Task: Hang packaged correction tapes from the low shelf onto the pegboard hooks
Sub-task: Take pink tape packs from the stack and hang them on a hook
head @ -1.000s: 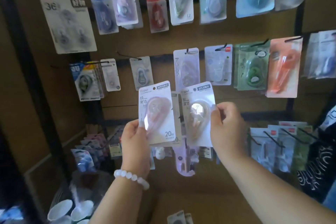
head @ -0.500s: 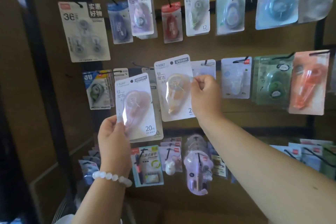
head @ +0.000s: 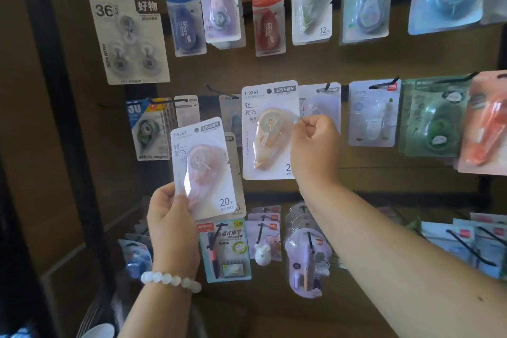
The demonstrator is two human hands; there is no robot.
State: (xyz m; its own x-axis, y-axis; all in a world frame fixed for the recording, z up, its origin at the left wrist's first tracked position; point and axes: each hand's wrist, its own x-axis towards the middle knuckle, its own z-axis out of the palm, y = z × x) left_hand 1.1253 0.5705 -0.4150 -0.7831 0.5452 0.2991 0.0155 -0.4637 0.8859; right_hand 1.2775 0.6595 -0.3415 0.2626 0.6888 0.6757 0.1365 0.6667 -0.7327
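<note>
My right hand (head: 315, 148) pinches the right edge of a white carded correction tape with a yellow-orange dispenser (head: 270, 129), held upright against the middle row of the pegboard, its top near a black hook (head: 216, 89). My left hand (head: 170, 217), with a white bead bracelet, grips the lower left corner of a small stack of the same white cards; the front one shows a pink dispenser (head: 203, 167) and at least one more card lies behind it. Whether the yellow-orange card sits on a hook is hidden.
The brown pegboard (head: 315, 63) carries three rows of hanging packages on black hooks: a grey three-pack (head: 127, 35) at upper left, green (head: 436, 118) and orange (head: 485, 123) packs at right, pens and erasers (head: 225, 250) below. A black frame post (head: 63, 90) stands on the left.
Over the last second both hands rose from lower down; my right hand carried the yellow-orange card away from the left-hand stack up to the middle row. In the last half second it shifted only slightly.
</note>
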